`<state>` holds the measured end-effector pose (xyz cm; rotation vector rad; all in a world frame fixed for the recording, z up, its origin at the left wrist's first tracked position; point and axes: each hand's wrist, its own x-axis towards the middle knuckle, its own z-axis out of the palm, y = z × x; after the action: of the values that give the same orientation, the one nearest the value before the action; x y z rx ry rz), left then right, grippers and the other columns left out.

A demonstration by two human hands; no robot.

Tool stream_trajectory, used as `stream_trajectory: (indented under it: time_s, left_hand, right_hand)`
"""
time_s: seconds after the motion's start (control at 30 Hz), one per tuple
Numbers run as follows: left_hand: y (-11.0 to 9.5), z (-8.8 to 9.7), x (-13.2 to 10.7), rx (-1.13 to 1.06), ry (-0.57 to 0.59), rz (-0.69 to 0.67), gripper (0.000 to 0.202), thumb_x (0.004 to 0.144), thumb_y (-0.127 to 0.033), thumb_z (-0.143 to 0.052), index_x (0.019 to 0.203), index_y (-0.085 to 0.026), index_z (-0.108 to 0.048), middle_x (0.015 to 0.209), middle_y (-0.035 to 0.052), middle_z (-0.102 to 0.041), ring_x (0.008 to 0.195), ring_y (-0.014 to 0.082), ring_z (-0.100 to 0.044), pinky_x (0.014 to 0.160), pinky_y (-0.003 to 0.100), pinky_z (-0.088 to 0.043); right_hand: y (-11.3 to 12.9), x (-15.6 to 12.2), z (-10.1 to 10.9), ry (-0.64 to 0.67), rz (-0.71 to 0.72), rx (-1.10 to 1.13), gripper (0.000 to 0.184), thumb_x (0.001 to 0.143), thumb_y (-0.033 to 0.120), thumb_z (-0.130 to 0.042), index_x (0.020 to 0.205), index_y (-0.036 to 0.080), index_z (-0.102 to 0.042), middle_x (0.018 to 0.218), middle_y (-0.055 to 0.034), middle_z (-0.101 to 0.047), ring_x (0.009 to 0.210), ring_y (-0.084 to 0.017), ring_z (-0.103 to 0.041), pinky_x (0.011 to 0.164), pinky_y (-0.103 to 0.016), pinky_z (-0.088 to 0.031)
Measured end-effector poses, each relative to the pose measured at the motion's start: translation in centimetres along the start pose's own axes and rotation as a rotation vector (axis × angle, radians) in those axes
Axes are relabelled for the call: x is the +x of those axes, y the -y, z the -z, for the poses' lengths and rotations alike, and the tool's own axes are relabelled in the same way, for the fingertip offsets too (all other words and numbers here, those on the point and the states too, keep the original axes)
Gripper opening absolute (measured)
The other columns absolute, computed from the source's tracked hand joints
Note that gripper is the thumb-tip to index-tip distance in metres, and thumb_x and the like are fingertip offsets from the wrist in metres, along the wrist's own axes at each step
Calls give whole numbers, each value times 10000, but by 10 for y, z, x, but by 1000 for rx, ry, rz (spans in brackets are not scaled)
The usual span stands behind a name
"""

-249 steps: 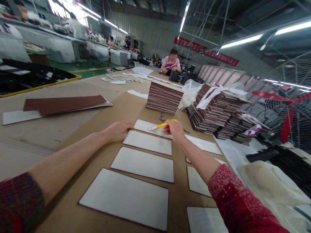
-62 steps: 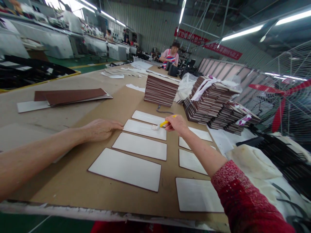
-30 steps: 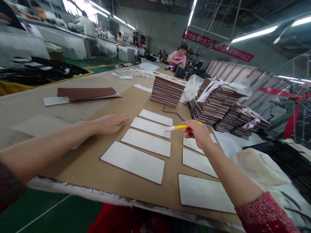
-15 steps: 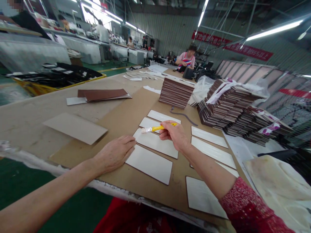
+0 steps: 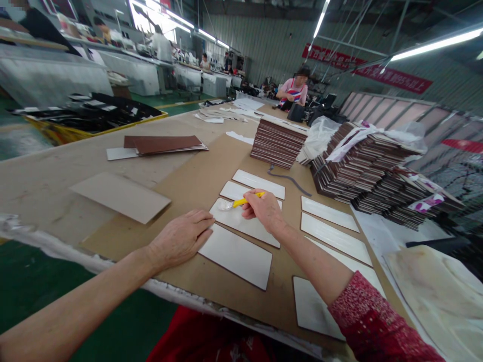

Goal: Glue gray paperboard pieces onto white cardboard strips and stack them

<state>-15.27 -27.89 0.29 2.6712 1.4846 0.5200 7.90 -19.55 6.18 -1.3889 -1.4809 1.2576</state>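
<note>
My right hand [image 5: 263, 209] is closed round the yellow handle of a paintbrush [image 5: 238, 202]. Its pale bristles touch the left part of a white rectangular panel [image 5: 249, 223]. Lying flat, my left hand [image 5: 184, 235] has its fingers stretched out, with the fingertips at the left edge of that panel. Closer to me is another white panel [image 5: 238, 256], and two more lie beyond the brush, one partly behind my right hand. Several similar panels [image 5: 332, 236] form a second column at the right, partly covered by my right forearm.
Brown-edged boards stand in a stack [image 5: 277, 143] at the back, with larger piles [image 5: 362, 161] to the right. At left lie a beige sheet [image 5: 121, 196] and brown strips [image 5: 169, 145]. A grey strip [image 5: 290, 178] curls near the stack. A co-worker [image 5: 296, 90] sits at the far end.
The brush has tilted lower and shifted slightly left, its bristles now on the panel. My right hand moved with it. My left hand keeps its place at the panel's edge.
</note>
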Motion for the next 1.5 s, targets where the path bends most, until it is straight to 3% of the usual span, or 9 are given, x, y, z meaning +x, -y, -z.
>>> stream_trajectory:
  time_s: [0.67, 1.0, 1.17, 1.33, 1.5]
  left_hand:
    - [5, -5, -3, -16, -27, 6, 411, 1023, -414, -407, 1223, -179, -679, 1290, 115, -661, 1199, 279, -596, 1087, 433, -442]
    - [7, -7, -3, 17, -19, -11, 435, 1027, -412, -388, 1238, -166, -678, 1296, 130, -655, 1216, 290, -587, 1089, 467, -450]
    - [7, -7, -4, -25, -31, 10, 418, 1014, -410, -410, 1220, -181, -693, 1287, 118, -664, 1202, 292, -601, 1072, 475, -469]
    - [6, -6, -5, -54, -41, 24, 403, 1014, -390, -413, 1222, -183, -688, 1306, 109, -665, 1216, 275, -603, 1102, 449, -453]
    - [6, -5, -5, -48, -22, 26, 399, 1016, -383, -413, 1232, -179, -679, 1317, 109, -653, 1230, 267, -590, 1105, 428, -452]
  right_hand:
    - [-8, -51, 104, -149, -138, -127, 95, 828, 198, -589, 799, 161, -671, 592, -18, -700, 435, -153, -645, 406, -226, -555]
    - [-16, -76, 138, -215, -127, -92, 107, 796, 252, -645, 783, 152, -679, 589, -29, -687, 422, -137, -617, 408, -208, -526]
    - [9, -74, 119, -223, -86, 62, 100, 820, 238, -620, 849, 160, -676, 597, -16, -692, 417, -123, -612, 433, -209, -547]
    - [27, -51, 64, -63, -11, 181, 57, 866, 229, -627, 862, 175, -646, 628, 8, -700, 460, -114, -638, 480, -215, -582]
    - [14, -16, 15, 30, 37, 151, 59, 868, 214, -598, 836, 195, -643, 612, 37, -685, 471, -121, -650, 463, -217, -581]
